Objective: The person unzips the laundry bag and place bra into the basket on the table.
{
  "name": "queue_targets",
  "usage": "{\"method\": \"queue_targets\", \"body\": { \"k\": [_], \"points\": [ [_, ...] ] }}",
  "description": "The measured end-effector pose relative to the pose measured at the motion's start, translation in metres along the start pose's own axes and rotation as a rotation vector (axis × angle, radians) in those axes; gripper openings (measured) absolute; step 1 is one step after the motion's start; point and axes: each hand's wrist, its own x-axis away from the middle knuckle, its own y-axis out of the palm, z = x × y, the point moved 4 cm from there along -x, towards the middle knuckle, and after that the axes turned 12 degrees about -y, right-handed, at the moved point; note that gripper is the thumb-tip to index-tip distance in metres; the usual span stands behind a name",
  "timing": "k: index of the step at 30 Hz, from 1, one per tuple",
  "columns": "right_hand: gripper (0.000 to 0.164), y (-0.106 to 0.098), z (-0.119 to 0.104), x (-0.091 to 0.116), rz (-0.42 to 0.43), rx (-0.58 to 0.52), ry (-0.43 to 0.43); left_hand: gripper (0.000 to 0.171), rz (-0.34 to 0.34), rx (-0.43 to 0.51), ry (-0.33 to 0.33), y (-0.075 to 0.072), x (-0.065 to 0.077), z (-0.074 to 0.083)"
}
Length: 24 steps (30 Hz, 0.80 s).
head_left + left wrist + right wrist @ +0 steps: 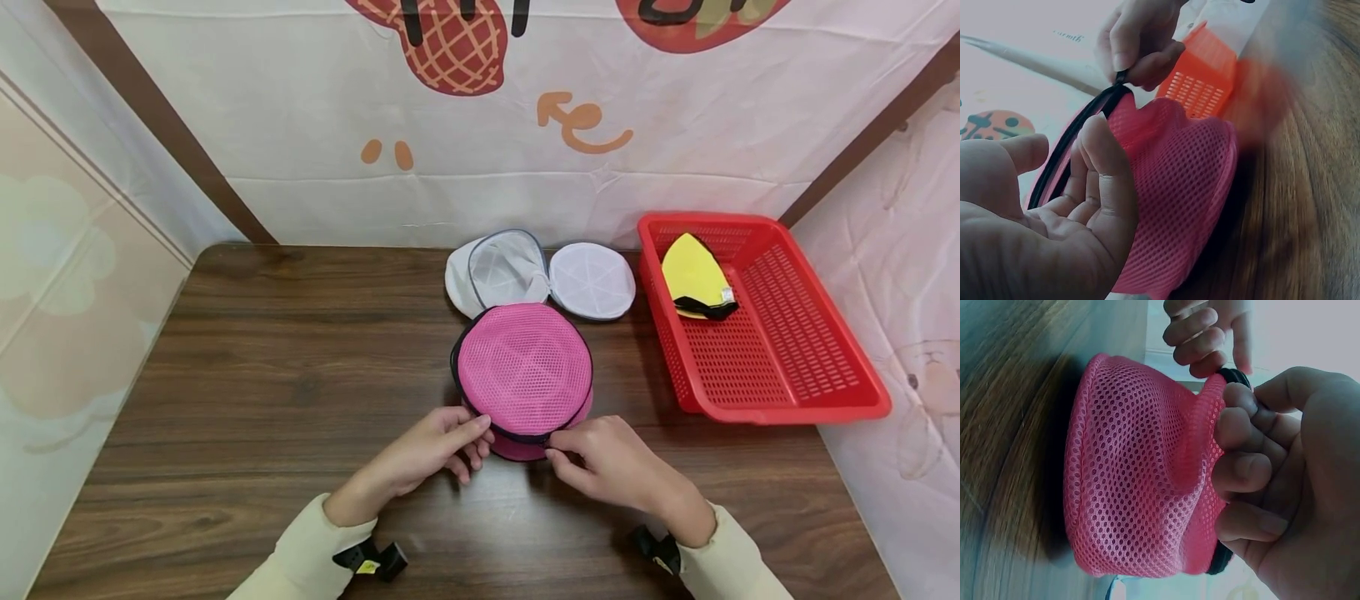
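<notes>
Pink mesh laundry bag [525, 367] on tabletop [300, 375], left of red plastic basket [795, 413]. Sleeved forearms [300, 554] angle in toward bag. Left hand [431, 450]: fingers loosely curled about black rim [517, 437]. Right hand [611, 458]: fingers pinching zipper pull [1121, 76].

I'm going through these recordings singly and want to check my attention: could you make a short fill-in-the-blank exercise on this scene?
1. The mesh bag being handled is coloured ____.
2. The black tab on its rim is pinched by the person's ____ hand.
3. Inside the red basket lies a black-trimmed piece coloured ____.
4. Behind the handled bag, an opened second bag is coloured ____.

Missing words: pink; right; yellow; white.
</notes>
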Motion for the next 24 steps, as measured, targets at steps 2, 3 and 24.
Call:
{"method": "queue_targets", "body": {
  "k": [2,3,24],
  "points": [
    [0.037,0.002,-0.002,-0.003,-0.015,-0.011,-0.001,0.039,-0.003,-0.003,-0.004,0.002,-0.001,0.000],
    [0.037,0.003,-0.003,-0.005,-0.026,-0.018,0.000,0.039,-0.005,-0.005,-0.006,0.003,-0.002,0.000],
    [0.036,0.013,-0.015,-0.020,-0.038,0.007,-0.057,0.039,-0.059,-0.009,-0.033,0.013,-0.010,-0.001]
  ]
}}
